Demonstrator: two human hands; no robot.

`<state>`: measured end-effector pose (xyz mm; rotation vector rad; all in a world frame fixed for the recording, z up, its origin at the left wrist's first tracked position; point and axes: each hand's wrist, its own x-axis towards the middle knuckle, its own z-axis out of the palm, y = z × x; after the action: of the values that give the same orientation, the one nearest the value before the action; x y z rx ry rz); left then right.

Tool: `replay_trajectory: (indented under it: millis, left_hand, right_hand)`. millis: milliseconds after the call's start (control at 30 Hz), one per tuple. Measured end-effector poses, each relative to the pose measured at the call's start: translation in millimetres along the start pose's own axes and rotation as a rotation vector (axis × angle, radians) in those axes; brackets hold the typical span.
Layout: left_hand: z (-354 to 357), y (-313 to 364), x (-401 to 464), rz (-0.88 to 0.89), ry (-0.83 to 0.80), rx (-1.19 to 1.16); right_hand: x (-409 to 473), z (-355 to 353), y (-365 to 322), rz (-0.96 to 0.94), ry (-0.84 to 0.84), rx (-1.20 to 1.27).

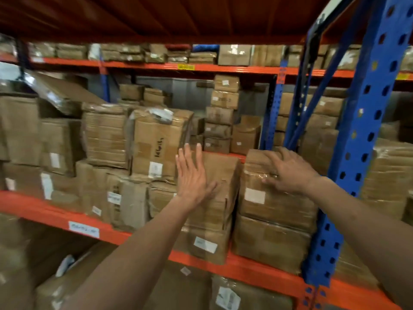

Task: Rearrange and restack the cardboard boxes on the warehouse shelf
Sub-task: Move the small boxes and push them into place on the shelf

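Cardboard boxes fill the orange shelf [143,238] in front of me. My left hand [192,175] is flat with straight fingers against the front left of a crumpled upper box [223,175] in the middle. That box sits on a lower box [207,245] with a white label. My right hand [288,168] rests palm down on the top front corner of the neighbouring upper box [274,202], fingers spread and slightly bent over its taped edge. Beneath it stands another box [268,247]. To the left is a taller box [156,146] with handwriting.
A blue perforated upright [355,153] stands right beside the right-hand boxes. More boxes are stacked deep on the shelf, on the far rack and to the left. An orange deck hangs overhead. Boxes sit on the level below the beam.
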<state>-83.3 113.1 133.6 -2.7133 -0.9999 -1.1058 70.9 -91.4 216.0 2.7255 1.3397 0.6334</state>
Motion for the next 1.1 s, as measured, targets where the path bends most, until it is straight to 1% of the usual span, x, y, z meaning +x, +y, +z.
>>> replay_trajectory:
  millis: [100,200,300,400,467,567,667,733,867,967,1033,1100]
  left_hand:
    - [-17,-42,7,-0.267,0.048,-0.078]
    - [-30,-77,16,-0.488,0.065,-0.25]
    - [-34,-104,24,-0.618,0.051,-0.347]
    - [-27,-123,30,-0.684,0.01,-0.478]
    - [-18,-129,34,-0.695,-0.014,-0.535]
    - [-2,-122,40,-0.685,-0.039,-0.557]
    - [14,-111,46,-0.675,-0.042,-0.525]
    - [25,-111,45,-0.656,-0.004,-0.469]
    - [41,-122,43,-0.562,0.09,-0.408]
    - [39,-130,46,-0.487,0.078,-0.43]
    - [35,-138,48,-0.424,0.055,-0.387]
    - [29,-146,51,-0.339,0.038,-0.329]
  right_hand:
    - [32,-25,-47,-0.153,0.073,-0.035]
    - [62,-45,-103,-0.318,0.191,-0.084]
    - [87,-61,-158,-0.454,0.278,-0.205]
    - [109,-82,-205,-0.533,0.306,-0.377]
    - [121,-92,-233,-0.569,0.325,-0.528]
    - [138,-104,-266,-0.605,0.314,-0.784]
    - [153,-108,-287,-0.649,0.278,-1.005]
    - [160,-104,-292,-0.666,0.242,-1.111]
    - [174,-92,-289,-0.67,0.265,-1.178]
    - [181,-93,-284,-0.71,0.258,-1.144]
    - [182,-94,-280,-0.731,0.28,-1.124]
    - [180,-94,-271,-0.711,0.304,-1.066]
